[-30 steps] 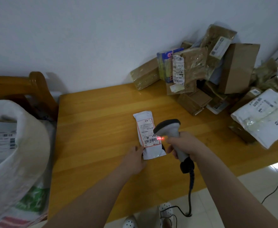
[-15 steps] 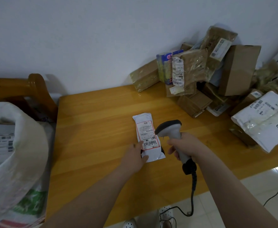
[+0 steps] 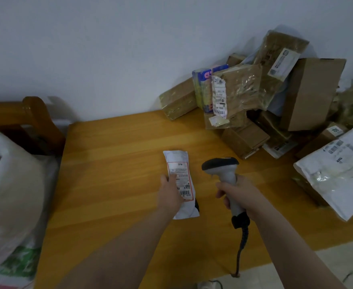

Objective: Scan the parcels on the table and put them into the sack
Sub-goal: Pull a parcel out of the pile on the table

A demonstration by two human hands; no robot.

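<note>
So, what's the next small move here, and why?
Probably close the left hand on the small white parcel and lift it toward the sack at left. The hand rests on the parcel, and the scanner in the right hand shows no beam on the barcode label, so scanning looks finished.

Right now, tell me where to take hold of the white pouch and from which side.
Take the pouch by its left long edge, near mid-length, coming from the left. It lies flat on the table, long and thin, so a pinch across that edge should lift it. The left hand rests there, the sack is on that side, and the right hand holds the scanner.
</note>
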